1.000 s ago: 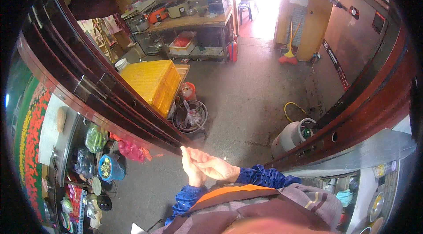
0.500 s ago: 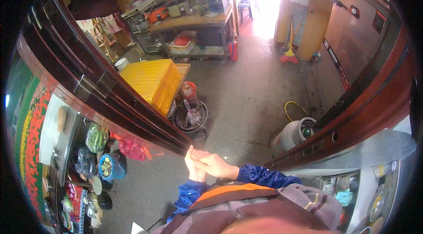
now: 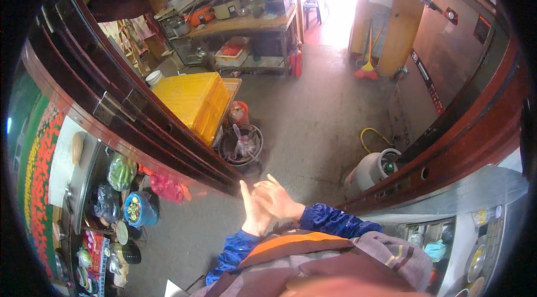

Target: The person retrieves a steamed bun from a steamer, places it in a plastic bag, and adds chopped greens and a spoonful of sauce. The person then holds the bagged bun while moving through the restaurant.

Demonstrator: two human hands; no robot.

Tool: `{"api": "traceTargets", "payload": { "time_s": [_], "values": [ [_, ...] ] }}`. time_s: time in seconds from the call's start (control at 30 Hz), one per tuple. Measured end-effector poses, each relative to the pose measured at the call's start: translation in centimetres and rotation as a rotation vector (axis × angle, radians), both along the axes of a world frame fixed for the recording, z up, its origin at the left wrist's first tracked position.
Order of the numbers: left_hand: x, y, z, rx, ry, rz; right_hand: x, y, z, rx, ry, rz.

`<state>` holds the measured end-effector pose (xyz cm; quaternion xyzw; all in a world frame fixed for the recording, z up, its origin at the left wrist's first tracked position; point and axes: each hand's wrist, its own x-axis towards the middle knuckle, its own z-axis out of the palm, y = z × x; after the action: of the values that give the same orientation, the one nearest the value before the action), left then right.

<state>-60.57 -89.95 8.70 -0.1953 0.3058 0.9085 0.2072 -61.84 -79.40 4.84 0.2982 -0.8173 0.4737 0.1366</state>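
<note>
My two hands meet in front of my body, above the floor at the doorway. My left hand (image 3: 255,217) points upward with one digit stretched out; its other fingers are partly covered. Across it lies my right hand (image 3: 279,201), touching it, with one finger raised and the others slightly bent against the left hand. No object shows in either hand. Blue sleeves reach both wrists. Just beyond the hands stands the lower end of the dark red door frame (image 3: 207,165).
Past the doorway, a black bin (image 3: 258,157) with a plastic bag stands beside a yellow crate (image 3: 193,98). A gas cylinder (image 3: 366,173) is by the right jamb. At left are a blue bucket (image 3: 146,213) and a pink bag (image 3: 166,186). A workbench (image 3: 251,24) stands farther back.
My hands were pressed closely together; now the right hand has shifted slightly right, a finger has lifted, and the palms have turned somewhat apart. The surroundings look the same.
</note>
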Motion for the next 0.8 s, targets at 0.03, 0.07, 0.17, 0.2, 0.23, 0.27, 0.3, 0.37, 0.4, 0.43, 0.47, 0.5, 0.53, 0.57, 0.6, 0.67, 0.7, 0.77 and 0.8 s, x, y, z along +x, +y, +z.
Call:
{"api": "traceTargets", "payload": {
  "time_s": [0.03, 0.07, 0.17, 0.2, 0.23, 0.27, 0.3, 0.37, 0.4, 0.43, 0.47, 0.5, 0.53, 0.57, 0.6, 0.67, 0.7, 0.77, 0.8],
  "values": [
    [0.2, 0.1, 0.0, 0.025, 0.034, -0.064, -0.3, 0.5, -0.5, 0.017, -0.023, -0.025],
    [0.3, 0.3, 0.0, -0.021, 0.023, -0.092, -0.6, 0.6, -0.9, -0.069, 0.015, -0.096],
    [0.5, 0.6, -0.8, -0.109, 0.008, -0.155, -0.3, 0.8, -2.0, -0.037, -0.064, -0.154],
    [0.5, 0.6, -1.0, -0.090, 0.002, -0.185, -0.1, 0.5, -2.4, -0.170, -0.015, -0.191],
    [0.5, 0.7, -1.2, -0.091, -0.046, -0.174, 0.0, 0.5, -2.8, -0.153, -0.076, -0.193],
    [0.5, 0.7, -1.2, -0.095, -0.067, -0.217, 0.0, 0.5, -3.2, -0.139, -0.139, -0.201],
    [0.4, 0.6, -0.9, -0.068, -0.012, -0.265, -0.1, 0.7, -3.8, -0.126, -0.203, -0.208],
    [0.3, 0.7, 0.0, -0.042, -0.054, -0.300, -0.9, 1.6, -5.3, -0.274, -0.309, -0.217],
    [0.2, 0.7, 0.7, -0.004, 0.034, -0.276, -1.4, 2.1, -6.3, -0.332, -0.337, -0.145],
    [0.0, 0.6, 1.4, 0.049, 0.099, -0.274, -2.1, 3.1, -7.2, -0.351, -0.466, -0.323],
    [0.0, 0.4, 2.1, 0.078, 0.123, -0.262, -2.7, 4.1, -8.1, -0.347, -0.573, -0.446],
    [-0.2, 0.4, 2.6, 0.310, 0.318, -0.208, -2.9, 4.2, -8.8, -0.326, -0.676, -0.629],
    [-0.4, 0.7, 2.7, 0.091, 0.419, -0.123, -2.8, 4.1, -9.2, -0.603, -1.042, -0.527],
    [-0.4, 0.9, 2.4, -0.046, 0.577, -0.002, -2.8, 3.9, -9.1, -0.948, -1.223, -0.149],
    [-0.8, 1.5, 1.4, -0.441, 0.759, 0.046, -2.5, 3.4, -8.7, -1.258, -1.389, 0.216],
    [-1.3, 1.9, -1.6, -1.017, 0.881, -0.095, -1.7, 1.3, -6.7, -1.457, -1.304, 0.591],
    [-1.7, 1.9, -3.6, -1.268, 1.087, -0.058, -1.0, 0.5, -5.1, -1.338, -1.169, 0.552],
    [-2.4, 0.1, -7.5, -1.305, 0.915, -0.067, -0.9, 1.7, -2.2, -1.489, -1.334, 0.313],
    [-3.4, -0.2, -9.2, -1.048, 0.559, -0.086, -0.8, 1.8, -1.2, -1.358, -1.129, 0.219]
  ]
}}
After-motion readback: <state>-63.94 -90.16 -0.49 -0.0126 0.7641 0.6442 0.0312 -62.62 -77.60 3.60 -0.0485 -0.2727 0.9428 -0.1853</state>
